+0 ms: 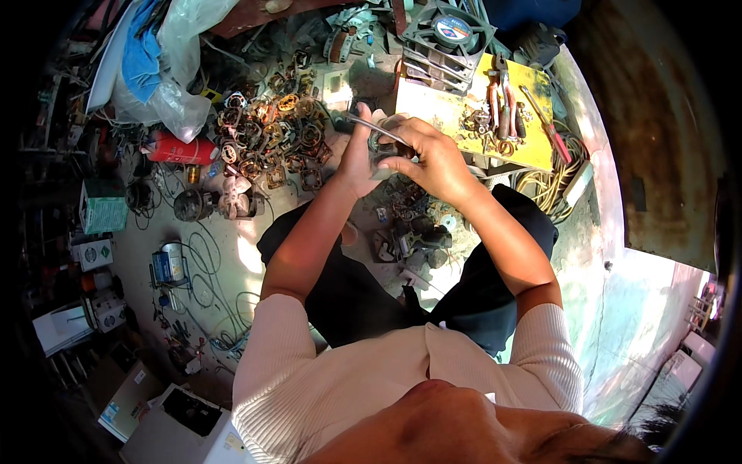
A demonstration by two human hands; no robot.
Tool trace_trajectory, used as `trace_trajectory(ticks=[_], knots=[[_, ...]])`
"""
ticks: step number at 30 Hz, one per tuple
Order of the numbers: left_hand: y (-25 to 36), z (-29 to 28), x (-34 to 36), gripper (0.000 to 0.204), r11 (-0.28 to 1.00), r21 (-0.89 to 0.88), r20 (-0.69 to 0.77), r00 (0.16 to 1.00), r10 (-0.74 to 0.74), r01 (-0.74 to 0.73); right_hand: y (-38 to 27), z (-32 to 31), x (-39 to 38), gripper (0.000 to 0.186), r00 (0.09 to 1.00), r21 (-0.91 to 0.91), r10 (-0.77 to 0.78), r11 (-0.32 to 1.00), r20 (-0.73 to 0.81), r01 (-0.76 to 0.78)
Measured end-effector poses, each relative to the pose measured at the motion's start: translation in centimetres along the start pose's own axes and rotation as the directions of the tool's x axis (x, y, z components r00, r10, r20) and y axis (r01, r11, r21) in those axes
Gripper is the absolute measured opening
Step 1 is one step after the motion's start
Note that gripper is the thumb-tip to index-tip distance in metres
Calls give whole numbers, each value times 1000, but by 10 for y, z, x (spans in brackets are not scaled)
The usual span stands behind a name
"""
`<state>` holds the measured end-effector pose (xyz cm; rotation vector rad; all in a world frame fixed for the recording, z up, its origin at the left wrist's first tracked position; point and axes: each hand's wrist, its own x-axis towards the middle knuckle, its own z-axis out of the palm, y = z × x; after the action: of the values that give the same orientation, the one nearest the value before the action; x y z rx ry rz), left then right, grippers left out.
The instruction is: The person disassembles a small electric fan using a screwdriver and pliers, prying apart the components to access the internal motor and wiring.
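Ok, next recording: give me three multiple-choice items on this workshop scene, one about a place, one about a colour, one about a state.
1. Where do the pliers lie?
A. on the yellow board
B. on the person's lap
C. inside the white box

2. What colour is the spray can on the floor?
A. green
B. red
C. white

3. What are the hands doing?
A. both resting empty on the knees
B. both closed around a small metal part, with a thin metal tool in the right hand
C. one hand lifting the fan

Answers: 1 A, the pliers sit among washers on the yellow board; 2 B, its body is plainly red; 3 B, the left hand and right hand meet around the part.
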<state>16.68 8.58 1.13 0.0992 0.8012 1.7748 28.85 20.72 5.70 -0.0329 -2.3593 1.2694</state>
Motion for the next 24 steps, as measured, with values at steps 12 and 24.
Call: trace_trajectory(ticks=[12,24], knots=[[-8,7,1,86,978,203,-39,998,50,-41,11,7,-1,17,993,78,94,993,-64,-89],[-9,5,0,88,953,304,8,1000,-7,4,22,5,3,19,886,412,430,786,173,-462]])
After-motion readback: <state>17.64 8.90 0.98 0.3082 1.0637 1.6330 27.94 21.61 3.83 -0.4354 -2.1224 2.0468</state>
